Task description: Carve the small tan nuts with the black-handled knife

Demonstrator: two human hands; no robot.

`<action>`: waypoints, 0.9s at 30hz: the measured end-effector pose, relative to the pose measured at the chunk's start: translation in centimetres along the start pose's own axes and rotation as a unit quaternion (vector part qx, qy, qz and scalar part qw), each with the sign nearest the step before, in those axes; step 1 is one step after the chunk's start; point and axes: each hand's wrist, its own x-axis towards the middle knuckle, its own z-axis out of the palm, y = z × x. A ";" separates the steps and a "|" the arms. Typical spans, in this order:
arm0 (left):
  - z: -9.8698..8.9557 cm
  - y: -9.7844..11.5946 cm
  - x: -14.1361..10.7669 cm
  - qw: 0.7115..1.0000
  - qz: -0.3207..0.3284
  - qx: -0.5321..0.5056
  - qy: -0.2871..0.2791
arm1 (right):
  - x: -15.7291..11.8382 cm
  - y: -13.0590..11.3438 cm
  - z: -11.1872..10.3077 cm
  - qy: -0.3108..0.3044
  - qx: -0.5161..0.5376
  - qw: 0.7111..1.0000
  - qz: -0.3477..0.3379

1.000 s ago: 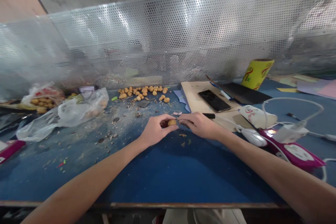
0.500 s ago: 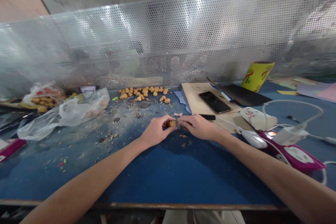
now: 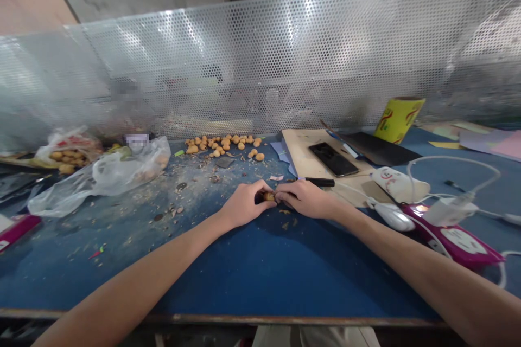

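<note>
My left hand (image 3: 247,203) curls its thumb and fingers round a small yellow-brown gourd (image 3: 268,196), much of it hidden by the fingers. Close against the gourd's right side, my right hand (image 3: 303,198) is closed in a pinch; what its fingertips grip, if anything, is hidden. Both hands are low over the blue table (image 3: 244,276). Just behind the right hand lies a black handle (image 3: 320,181), partly covered by that hand. A small pale pink scrap (image 3: 277,178) lies beyond the fingertips, and a few brown shavings (image 3: 285,211) lie below them.
Several small tan gourds (image 3: 226,142) lie at the back by a perforated metal screen (image 3: 260,59). Plastic bags (image 3: 126,165) and debris are on the left. To the right are a phone (image 3: 334,159) on a board, a yellow roll (image 3: 399,119) and a magenta power strip (image 3: 468,246) with white cables.
The gourd has turned in my left fingers and now shows a darker side. Both hands have shifted very slightly and come closer together round it.
</note>
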 end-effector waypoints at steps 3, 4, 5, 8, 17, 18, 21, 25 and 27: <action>-0.1 -0.1 0.2 1.000 0.005 0.016 -0.008 | 0.1 0.1 0.0 -0.006 0.017 1.000 0.004; -0.2 -0.2 0.2 1.000 0.007 0.018 -0.012 | 0.1 0.1 0.0 -0.008 0.026 1.000 0.006; -0.2 -0.3 0.3 1.000 0.008 0.015 -0.016 | 0.2 0.1 -0.1 -0.013 0.037 0.999 0.007; -0.2 -0.5 0.5 0.999 -0.008 -0.020 -0.038 | 0.4 -0.1 -0.4 -0.040 0.068 0.997 0.008; -0.2 -0.6 0.5 0.996 -0.031 -0.079 -0.036 | 0.4 0.0 -1.3 -0.074 0.109 0.991 0.010; -0.1 -0.5 0.4 0.996 -0.032 -0.078 -0.033 | 0.3 0.1 -1.3 -0.073 0.113 0.991 0.012; -0.1 -0.4 0.3 0.997 -0.031 -0.073 -0.023 | 0.3 0.2 -1.2 -0.055 0.126 0.990 0.014; 0.0 -0.3 0.3 0.997 -0.025 -0.069 -0.014 | 0.5 0.3 -0.6 -0.038 0.103 0.994 -0.003; 0.0 -0.2 0.3 0.997 -0.030 -0.067 -0.014 | 0.6 0.4 -0.5 -0.038 0.089 0.995 -0.003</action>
